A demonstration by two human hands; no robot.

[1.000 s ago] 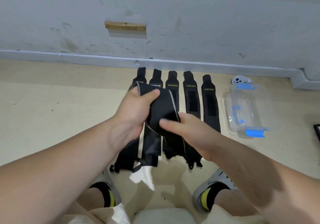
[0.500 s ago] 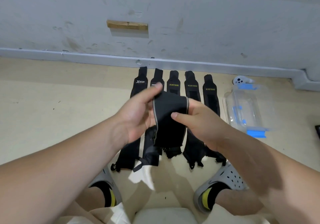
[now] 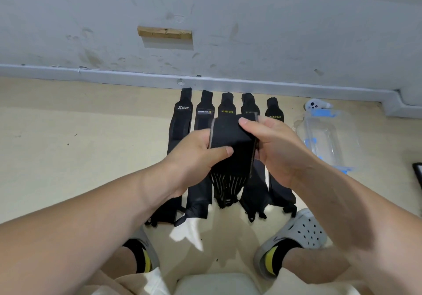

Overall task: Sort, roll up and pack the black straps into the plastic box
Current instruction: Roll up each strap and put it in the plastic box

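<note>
Both forearms reach forward and inward, and the hands meet at the middle. The left hand point(image 3: 196, 155) grips a folded black strap point(image 3: 230, 134), thumb across its front and fingers behind. The right hand point(image 3: 276, 148) pinches the strap's right edge, fingers curled over the top. Its frayed end hangs below the hands. Under and beyond them five more straps point(image 3: 204, 116) lie side by side on the floor point(image 3: 91, 146). Right of the right hand is the plastic box point(image 3: 328, 139), with a white controller point(image 3: 314, 105) beyond it by the wall point(image 3: 274, 31).
</note>
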